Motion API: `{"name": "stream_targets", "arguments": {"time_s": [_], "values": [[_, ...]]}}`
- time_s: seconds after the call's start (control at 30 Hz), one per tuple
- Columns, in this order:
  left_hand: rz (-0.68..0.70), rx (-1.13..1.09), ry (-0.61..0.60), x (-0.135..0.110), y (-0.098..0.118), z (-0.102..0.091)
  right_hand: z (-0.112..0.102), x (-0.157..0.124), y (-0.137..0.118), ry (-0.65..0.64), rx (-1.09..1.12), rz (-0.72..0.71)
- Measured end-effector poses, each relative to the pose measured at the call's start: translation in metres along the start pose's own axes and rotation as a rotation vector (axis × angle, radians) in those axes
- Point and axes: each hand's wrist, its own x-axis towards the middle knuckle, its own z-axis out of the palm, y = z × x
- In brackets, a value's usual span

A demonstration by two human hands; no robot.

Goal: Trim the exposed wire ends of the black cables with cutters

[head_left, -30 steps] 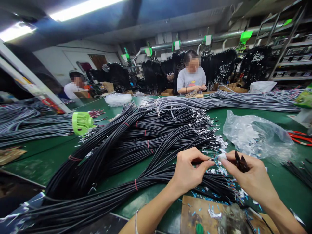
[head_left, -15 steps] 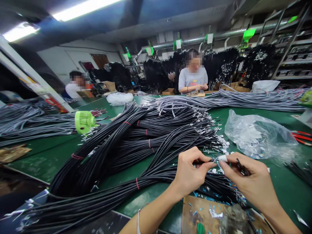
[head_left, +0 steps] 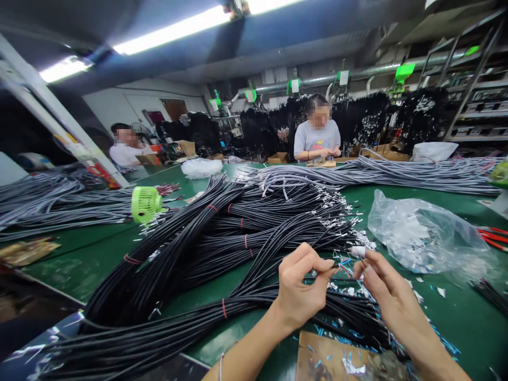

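Note:
My left hand (head_left: 304,286) pinches a black cable (head_left: 335,266) near its stripped end. Thin blue and red wires (head_left: 345,263) fan out from that end toward the right. My right hand (head_left: 397,299) hovers just right of these wires, its fingers apart and slightly curled. White wrapping (head_left: 359,251) covers one of its fingertips. Whether a wire brushes the right fingers is too small to make out. Beneath both hands lies a bundle of black cables (head_left: 273,291), bound by a red tie (head_left: 224,308), with trimmed ends on the right.
More tied black cables (head_left: 198,233) spread over the green table (head_left: 206,338). A clear plastic bag (head_left: 424,233) with scraps lies right, near red-handled tools (head_left: 494,237). A stained board (head_left: 323,354) sits in front, a green fan (head_left: 146,205) left. A co-worker (head_left: 317,132) sits opposite.
My right hand has opened away from the cable end, and the dark tool seen in it no longer shows. The coloured wires are now spread. The view has tilted slightly up.

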Motion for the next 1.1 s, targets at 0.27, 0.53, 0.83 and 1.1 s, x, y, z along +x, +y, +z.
{"name": "stream_targets", "arguments": {"time_s": [0.27,0.53,0.83,1.1], "values": [[0.125,0.071,0.014,0.000,0.001,0.002,-0.001,-0.004,0.004,-0.031,-0.174,-0.197],[0.160,0.096,0.019,-0.002,0.000,0.004,-0.002,-0.004,-0.003,-0.040,-0.242,-0.275],[0.074,0.221,-0.088,0.001,0.007,0.002,-0.003,-0.005,0.000,0.091,-0.299,-0.318],[-0.111,0.209,-0.261,0.003,0.013,0.001,-0.003,-0.007,0.002,0.115,-0.352,-0.357]]}}
